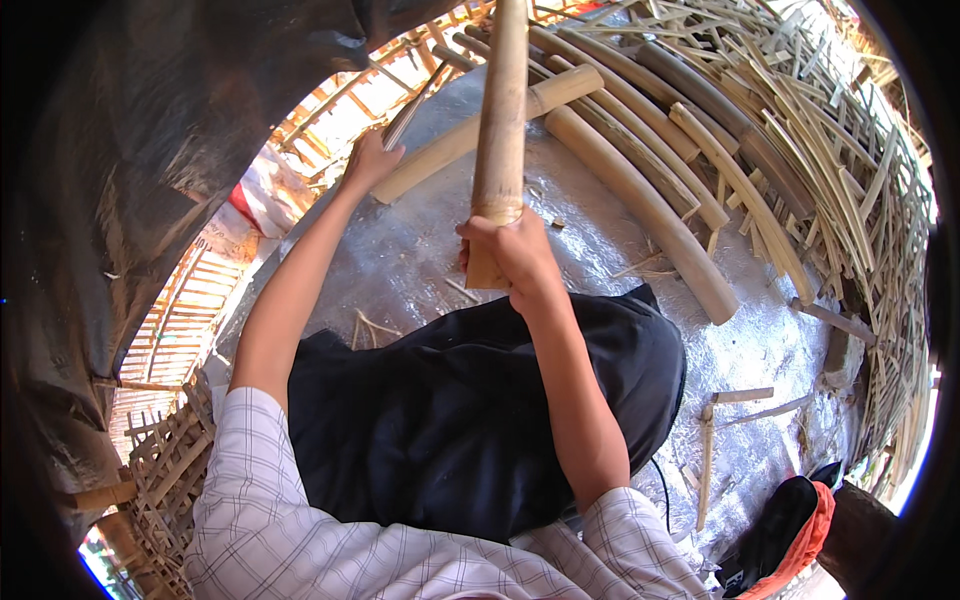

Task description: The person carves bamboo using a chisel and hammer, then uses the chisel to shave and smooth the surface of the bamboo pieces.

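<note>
My right hand grips the lower end of a thick bamboo pole that stands nearly upright in front of me and runs out of the top of the view. My left hand is stretched out to the left and holds the handle of a long metal blade, which points up and to the right beside the pole. The blade is apart from the pole. My lap is covered by a dark cloth.
Several split bamboo halves lie on the silvery floor sheet ahead. Thin bamboo strips are heaped at the right. Woven bamboo lattice lies at the left, a black and orange bag at the lower right.
</note>
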Motion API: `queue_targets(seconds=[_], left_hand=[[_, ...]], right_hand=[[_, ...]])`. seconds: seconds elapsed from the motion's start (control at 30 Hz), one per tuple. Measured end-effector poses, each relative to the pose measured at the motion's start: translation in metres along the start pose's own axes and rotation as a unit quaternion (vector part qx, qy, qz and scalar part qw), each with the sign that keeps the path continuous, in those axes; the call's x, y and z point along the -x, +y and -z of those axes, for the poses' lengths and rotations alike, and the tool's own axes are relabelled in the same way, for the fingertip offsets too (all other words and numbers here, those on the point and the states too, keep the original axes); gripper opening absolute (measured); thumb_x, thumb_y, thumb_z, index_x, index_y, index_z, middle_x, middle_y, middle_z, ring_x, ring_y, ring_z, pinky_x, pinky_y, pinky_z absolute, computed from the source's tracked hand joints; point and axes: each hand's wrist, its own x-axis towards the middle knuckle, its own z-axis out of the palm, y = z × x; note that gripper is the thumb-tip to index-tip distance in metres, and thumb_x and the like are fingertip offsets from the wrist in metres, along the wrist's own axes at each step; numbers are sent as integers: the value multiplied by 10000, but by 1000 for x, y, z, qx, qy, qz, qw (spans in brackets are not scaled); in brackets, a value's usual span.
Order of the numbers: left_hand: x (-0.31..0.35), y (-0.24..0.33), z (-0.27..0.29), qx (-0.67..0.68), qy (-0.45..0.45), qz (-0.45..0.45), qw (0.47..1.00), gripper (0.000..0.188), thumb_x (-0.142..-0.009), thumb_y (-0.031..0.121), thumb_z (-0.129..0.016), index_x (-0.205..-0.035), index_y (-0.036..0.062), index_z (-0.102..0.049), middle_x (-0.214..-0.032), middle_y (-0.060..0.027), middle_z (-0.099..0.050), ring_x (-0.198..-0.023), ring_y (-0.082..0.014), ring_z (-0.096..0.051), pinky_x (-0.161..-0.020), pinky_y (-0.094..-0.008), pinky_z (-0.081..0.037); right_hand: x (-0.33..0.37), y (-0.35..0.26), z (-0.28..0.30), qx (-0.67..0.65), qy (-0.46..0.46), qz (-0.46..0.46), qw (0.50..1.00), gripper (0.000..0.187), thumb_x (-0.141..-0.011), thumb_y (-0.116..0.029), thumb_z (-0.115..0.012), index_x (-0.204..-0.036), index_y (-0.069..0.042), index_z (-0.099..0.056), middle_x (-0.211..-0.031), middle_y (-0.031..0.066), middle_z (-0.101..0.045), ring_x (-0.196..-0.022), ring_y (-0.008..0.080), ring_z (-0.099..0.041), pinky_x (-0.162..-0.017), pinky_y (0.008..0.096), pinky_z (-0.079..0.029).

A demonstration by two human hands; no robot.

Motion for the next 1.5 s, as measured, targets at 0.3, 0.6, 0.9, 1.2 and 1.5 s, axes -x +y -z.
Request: queue_targets(seconds=[0.3, 0.6, 0.9, 1.2, 1.5], left_hand=[[-75, 48, -85, 121, -230, -51, 964, 578, -861, 287, -796, -1346, 17, -635, -1135, -140, -729, -1050, -202, -663, -950, -358, -507], [-31, 61, -75, 154, -208, -76, 963, 568, -867, 261, -783, -1354, 14, -627, -1097, -116, -736, -1001, -177, -658, -913, -359, -515], [105, 41, 14, 368, -142, 36, 918, 509, -900, 196, -785, -1327, -14, -605, -1111, -72, -705, -1000, -155, -632, -893, -311, -506], [188, -23, 65, 482, 68, 109, 867, 556, -897, 150, -764, -1380, -24, -553, -1211, -82, -667, -1085, -156, -610, -983, -313, -464], [240, -55, 61, 638, 178, 112, 741, 553, -877, 103, -774, -1378, 38, -552, -1145, -51, -677, -1050, -134, -620, -951, -309, -481]], right_hand=[[-14, -32, 59, -122, 81, 63, 987, 227, -807, 32, -702, -986, 51, -563, -803, 134, -672, -659, 251, -726, -580, 365, -596], [-20, -34, 74, -203, -95, 35, 974, 373, -886, -73, -667, -1163, 156, -566, -1061, 258, -704, -965, 317, -746, -872, 379, -623], [-13, -18, 50, -202, -197, -22, 959, 400, -876, -73, -691, -1169, 144, -526, -1138, 294, -681, -1006, 377, -735, -927, 420, -619], [-23, 29, 36, 500, 235, 185, 813, 457, -657, -140, -785, -1039, 13, -588, -965, 284, -732, -891, 475, -726, -759, 495, -574], [-54, 92, 75, 704, 170, 42, 688, 543, -700, -208, -805, -1140, 26, -591, -1127, 320, -693, -1126, 465, -666, -955, 515, -540]])
